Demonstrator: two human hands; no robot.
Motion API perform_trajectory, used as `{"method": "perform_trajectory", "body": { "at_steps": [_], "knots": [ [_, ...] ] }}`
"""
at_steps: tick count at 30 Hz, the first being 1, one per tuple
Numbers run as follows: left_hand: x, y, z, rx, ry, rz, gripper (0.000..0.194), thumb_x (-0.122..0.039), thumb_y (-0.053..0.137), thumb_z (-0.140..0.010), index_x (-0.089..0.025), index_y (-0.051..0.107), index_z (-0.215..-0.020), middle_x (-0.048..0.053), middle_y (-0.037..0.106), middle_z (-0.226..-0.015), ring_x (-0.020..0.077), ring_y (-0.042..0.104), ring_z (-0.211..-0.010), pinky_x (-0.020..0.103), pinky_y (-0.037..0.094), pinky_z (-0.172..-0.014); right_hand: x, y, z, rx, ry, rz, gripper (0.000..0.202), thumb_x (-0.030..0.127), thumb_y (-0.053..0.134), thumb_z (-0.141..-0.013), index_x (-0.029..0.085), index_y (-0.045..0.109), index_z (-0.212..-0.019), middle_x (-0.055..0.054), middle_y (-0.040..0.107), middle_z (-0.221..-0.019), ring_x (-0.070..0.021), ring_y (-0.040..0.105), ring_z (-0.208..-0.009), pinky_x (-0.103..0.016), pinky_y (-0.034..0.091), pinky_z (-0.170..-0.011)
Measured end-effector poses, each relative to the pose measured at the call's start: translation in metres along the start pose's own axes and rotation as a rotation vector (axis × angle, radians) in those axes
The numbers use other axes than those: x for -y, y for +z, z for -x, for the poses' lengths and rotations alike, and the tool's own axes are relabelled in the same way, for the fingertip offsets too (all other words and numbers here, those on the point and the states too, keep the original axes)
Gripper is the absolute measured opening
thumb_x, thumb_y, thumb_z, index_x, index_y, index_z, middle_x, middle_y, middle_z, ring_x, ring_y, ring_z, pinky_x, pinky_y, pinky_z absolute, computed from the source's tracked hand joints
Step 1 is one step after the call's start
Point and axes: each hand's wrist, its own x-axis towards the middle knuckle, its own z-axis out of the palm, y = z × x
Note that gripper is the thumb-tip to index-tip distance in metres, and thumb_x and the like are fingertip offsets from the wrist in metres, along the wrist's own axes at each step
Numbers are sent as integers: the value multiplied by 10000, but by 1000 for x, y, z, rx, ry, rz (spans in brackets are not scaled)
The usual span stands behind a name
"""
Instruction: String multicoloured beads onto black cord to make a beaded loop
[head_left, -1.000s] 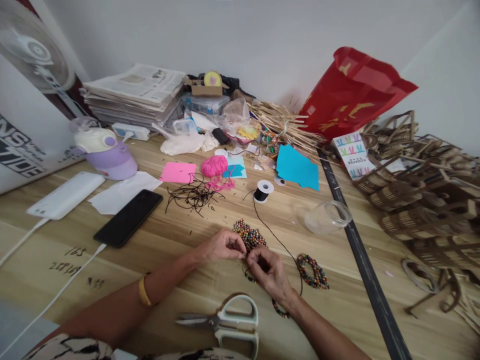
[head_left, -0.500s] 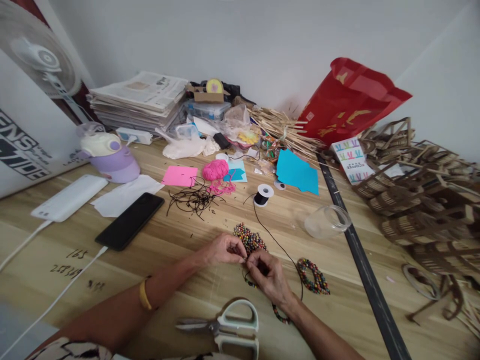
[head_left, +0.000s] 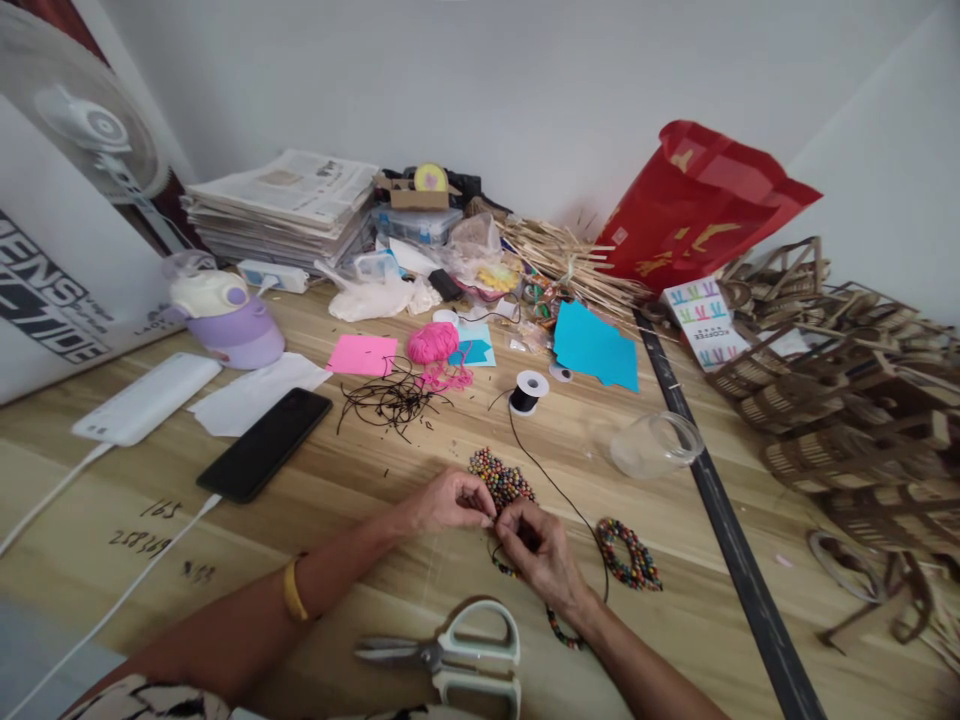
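Meeting at the near side of a small heap of multicoloured round beads [head_left: 499, 477], the left hand [head_left: 454, 503] and right hand [head_left: 544, 555] work low over the pale, wood-grained counter [head_left: 375, 475]. The left fingers are pinched together at the tips; whatever lies between them is too small to tell. The right fingers are nearly closed too, tips pinching thin black cord [head_left: 551, 480], with a curved strand of threaded beads [head_left: 562, 630] showing below the hand.

Bare wood lies to the left of the heap, and more separates the coiled bead loops [head_left: 630, 553] from the flat black strip [head_left: 720, 530] on the right. Nearer the body, scissors with pale plastic handles [head_left: 476, 650] take up the space between the forearms, metal blades pointing left.

Beyond the heap stands a white spool wound with black cord [head_left: 529, 393]; a tangle of thin black offcuts [head_left: 390, 400] and a fuzzy pink yarn ball [head_left: 433, 343] sit farther left. A clear, smooth round jar [head_left: 652, 445] reaches the strip. A glossy black phone [head_left: 266, 443] lies left, its white cable [head_left: 142, 585] running toward the body, while brown slatted woven pieces [head_left: 832, 450] crowd the right side.
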Motion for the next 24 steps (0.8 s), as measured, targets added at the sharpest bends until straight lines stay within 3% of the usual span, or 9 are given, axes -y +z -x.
{"method": "perform_trajectory", "body": {
  "at_steps": [24],
  "knots": [
    [-1,0,0,16,12,1,136,-200,712,-680,-98,677,-764,26,667,-692,98,567,-630,194,421,-601,3,0,-1,-16,-23,29,224,332,545,-856,151,583,-730,-6,530,-613,-114,460,-549,-214,352,-501]
  ]
}}
